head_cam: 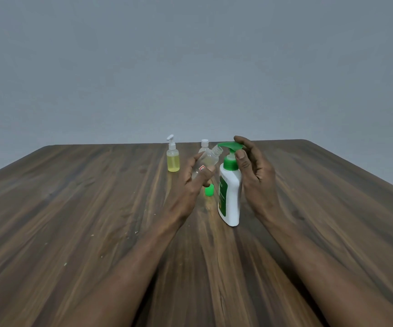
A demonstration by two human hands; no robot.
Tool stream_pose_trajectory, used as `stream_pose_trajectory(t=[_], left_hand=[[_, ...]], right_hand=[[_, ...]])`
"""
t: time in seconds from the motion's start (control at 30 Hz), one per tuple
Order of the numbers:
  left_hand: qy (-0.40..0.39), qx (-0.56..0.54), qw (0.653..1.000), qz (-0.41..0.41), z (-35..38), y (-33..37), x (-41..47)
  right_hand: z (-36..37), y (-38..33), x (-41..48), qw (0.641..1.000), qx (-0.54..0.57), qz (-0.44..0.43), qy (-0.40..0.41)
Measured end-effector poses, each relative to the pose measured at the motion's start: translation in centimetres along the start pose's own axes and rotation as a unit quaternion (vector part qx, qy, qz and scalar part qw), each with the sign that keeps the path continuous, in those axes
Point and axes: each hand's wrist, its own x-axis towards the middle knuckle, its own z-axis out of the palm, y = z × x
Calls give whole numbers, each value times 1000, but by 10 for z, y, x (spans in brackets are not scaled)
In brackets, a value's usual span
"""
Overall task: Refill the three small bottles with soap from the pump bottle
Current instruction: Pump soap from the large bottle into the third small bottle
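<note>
We'd close in, press slowly — left hand (194, 182) grips the small bottle (210, 158) (mouth seems short of spout (222, 145)), right hand (256, 171) clasps the pump bottle (231, 199).

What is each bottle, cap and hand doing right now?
Pump bottle: upright, right hand holding its pump head.
Clear bottle: uncapped, tilted, held by left hand.
Green cap: off, on the table.
Yellow bottle: upright, pump top on, nearly full.
White-capped bottle: upright, capped.

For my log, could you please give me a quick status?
Left hand holds uncapped clear bottle tilted, mouth under spout. Right hand grips pump bottle at its head. Green cap lies beside; nothing blocking.
</note>
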Motion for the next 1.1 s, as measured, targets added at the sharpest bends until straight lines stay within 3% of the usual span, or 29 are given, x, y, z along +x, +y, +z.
stream_pose_trajectory(t=[0.13,0.3,0.63,1.1], left_hand=[[2,30,1000,-1,5,-1,-3],[43,-25,998,-35,13,-9,-4],[50,18,998,18,44,-29,-4],[-14,23,1000,9,32,-36,6]], right_hand=[[0,-3,2,1000,3,-5,-2],[-1,-7,2,1000,24,5,3],[-2,-15,11,996,78,33,33],[-9,-23,21,992,91,81,-14]])
